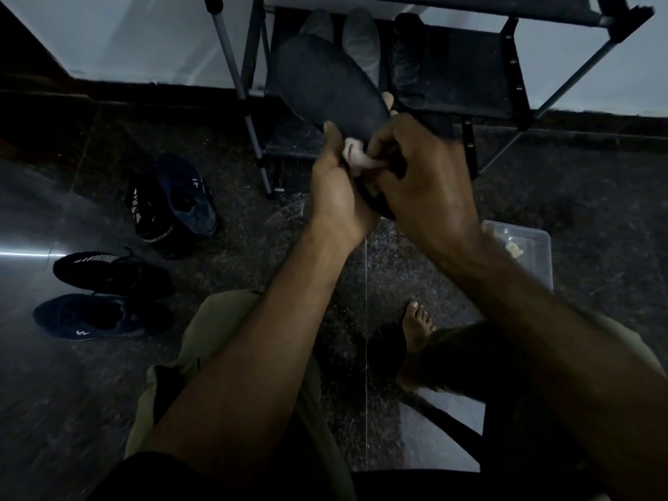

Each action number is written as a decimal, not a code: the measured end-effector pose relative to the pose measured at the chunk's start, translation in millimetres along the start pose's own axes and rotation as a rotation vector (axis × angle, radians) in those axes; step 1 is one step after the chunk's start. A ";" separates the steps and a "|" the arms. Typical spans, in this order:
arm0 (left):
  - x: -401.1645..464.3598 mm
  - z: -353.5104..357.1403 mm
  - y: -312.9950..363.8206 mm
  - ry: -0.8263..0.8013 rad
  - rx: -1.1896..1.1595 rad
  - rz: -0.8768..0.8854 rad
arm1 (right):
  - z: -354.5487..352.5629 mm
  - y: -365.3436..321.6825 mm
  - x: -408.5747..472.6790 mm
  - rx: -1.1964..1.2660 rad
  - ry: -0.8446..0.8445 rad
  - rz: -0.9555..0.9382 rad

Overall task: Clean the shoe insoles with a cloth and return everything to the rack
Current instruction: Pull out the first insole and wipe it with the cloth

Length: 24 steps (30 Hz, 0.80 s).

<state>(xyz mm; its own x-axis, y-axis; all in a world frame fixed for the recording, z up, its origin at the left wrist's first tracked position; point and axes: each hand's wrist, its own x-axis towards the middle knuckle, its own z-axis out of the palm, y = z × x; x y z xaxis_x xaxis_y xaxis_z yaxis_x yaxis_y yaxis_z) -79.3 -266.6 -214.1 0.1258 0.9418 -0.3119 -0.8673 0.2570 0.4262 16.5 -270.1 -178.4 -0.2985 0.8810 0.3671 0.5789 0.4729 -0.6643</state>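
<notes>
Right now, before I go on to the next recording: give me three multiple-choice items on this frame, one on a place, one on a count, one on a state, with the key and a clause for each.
1. Where does the clear plastic container stand?
A. On the floor, by the person's right forearm
B. On the top shelf of the rack
C. Among the shoes at the left

2. How many shoes lie on the floor at the left?
A. Two
B. Four
C. Six

3. What is happening to the dark insole?
A. It lies flat on the floor
B. It is tucked inside a shoe
C. It is held up before the rack, the light cloth at its near end

Key: 1 A, it shows just beyond the right arm. 2 B, two pairs lie there. 3 C, the left hand and right hand grip insole and cloth.
</notes>
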 end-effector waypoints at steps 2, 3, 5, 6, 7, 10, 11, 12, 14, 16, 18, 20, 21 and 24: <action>0.9 2.2 -3.4 0.002 0.000 -0.005 | -3.6 8.1 12.0 -0.029 0.061 0.006; 1.5 2.7 -4.0 0.010 0.005 0.000 | -5.6 12.4 16.2 -0.043 0.088 0.014; 2.9 2.3 -2.5 0.010 -0.001 0.015 | -9.1 17.5 16.1 -0.058 0.118 0.035; 2.7 1.4 -0.7 0.008 -0.005 0.022 | -9.7 16.7 11.4 -0.056 0.106 0.046; 3.0 0.6 0.8 0.011 -0.006 0.025 | -8.4 14.4 4.5 -0.048 0.073 0.056; 1.1 -0.4 2.3 0.007 0.036 0.018 | -0.1 1.6 -11.0 -0.009 -0.022 0.032; 0.2 0.5 1.1 0.001 0.043 0.021 | 1.2 0.3 -9.1 0.001 -0.009 0.028; -0.4 1.7 -0.4 -0.008 0.038 0.024 | 0.8 2.0 -4.2 0.002 0.023 0.025; -0.6 4.9 -3.5 -0.036 0.001 0.016 | -2.9 9.1 8.6 -0.019 0.091 0.030; 0.6 6.3 -3.6 -0.069 -0.021 0.003 | -7.3 18.2 17.5 0.018 0.119 0.090; 4.0 4.9 -1.2 -0.115 -0.042 -0.003 | -12.3 27.0 19.8 0.122 0.127 0.180; 7.4 3.1 1.3 -0.132 -0.068 -0.001 | -15.8 32.8 18.5 0.232 0.117 0.250; 8.3 3.7 2.5 -0.130 -0.079 -0.002 | -16.9 33.8 17.7 0.266 0.110 0.266; 5.6 6.3 4.0 -0.145 -0.122 -0.016 | -14.6 32.1 15.3 0.263 0.097 0.281</action>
<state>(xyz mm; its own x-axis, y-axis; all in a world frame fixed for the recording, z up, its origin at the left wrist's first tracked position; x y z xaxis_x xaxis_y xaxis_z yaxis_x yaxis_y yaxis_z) -79.0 -259.0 -208.9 0.2003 0.9616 -0.1878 -0.9155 0.2520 0.3135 41.6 -241.7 -184.6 -0.0760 0.9771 0.1988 0.4096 0.2124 -0.8872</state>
